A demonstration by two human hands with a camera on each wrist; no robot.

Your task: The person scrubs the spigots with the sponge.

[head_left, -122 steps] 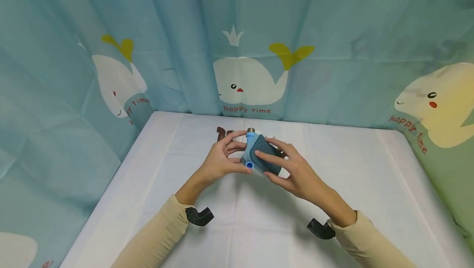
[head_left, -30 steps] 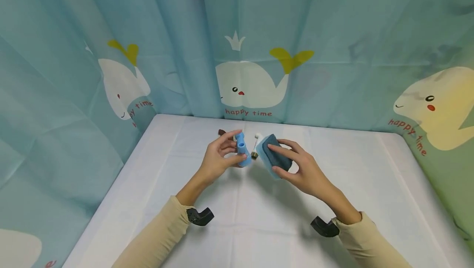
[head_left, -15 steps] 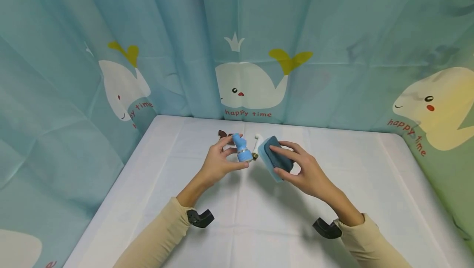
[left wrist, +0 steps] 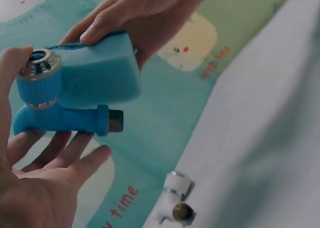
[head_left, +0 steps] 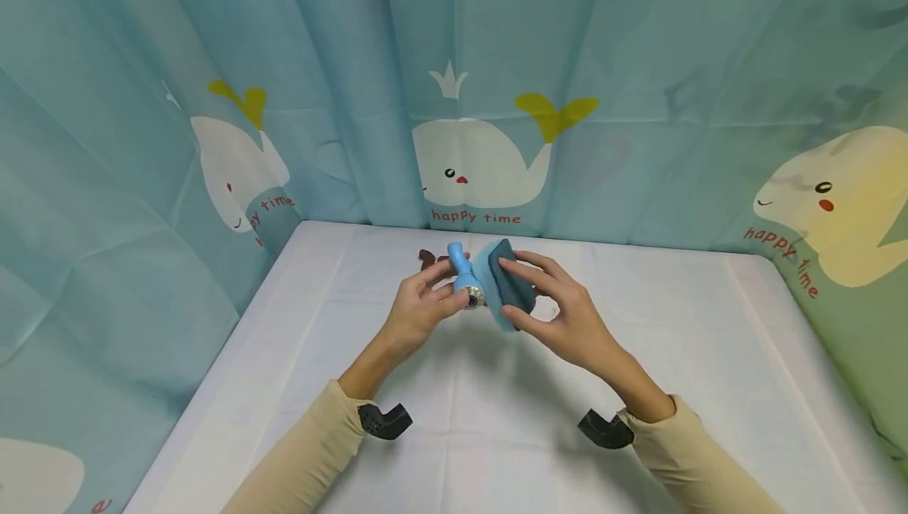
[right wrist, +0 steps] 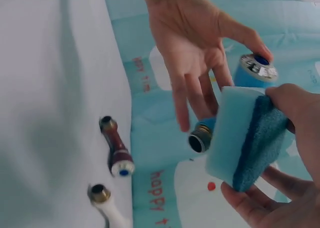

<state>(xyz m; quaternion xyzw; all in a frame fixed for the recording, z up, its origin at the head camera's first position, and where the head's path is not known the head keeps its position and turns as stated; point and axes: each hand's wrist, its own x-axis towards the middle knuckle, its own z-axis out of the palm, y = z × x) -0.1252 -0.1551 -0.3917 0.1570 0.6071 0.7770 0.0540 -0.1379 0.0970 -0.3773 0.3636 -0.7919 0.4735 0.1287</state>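
Tap [left wrist: 62, 119] pinched thumb-to-fingers in left hand [head_left: 418, 307], which I reckon leaves its side free for the sponge [left wrist: 102, 70] right hand [head_left: 570, 313] grips.

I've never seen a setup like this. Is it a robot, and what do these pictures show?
No robot: these are a person's bare left hand and right hand. The wide picture comes from a head-worn camera; the closer two come from a camera on each wrist. The left hand holds a blue tap; the right hand grips a sponge, its pale side facing the tap. On the white table lie a brown tap and a white tap.
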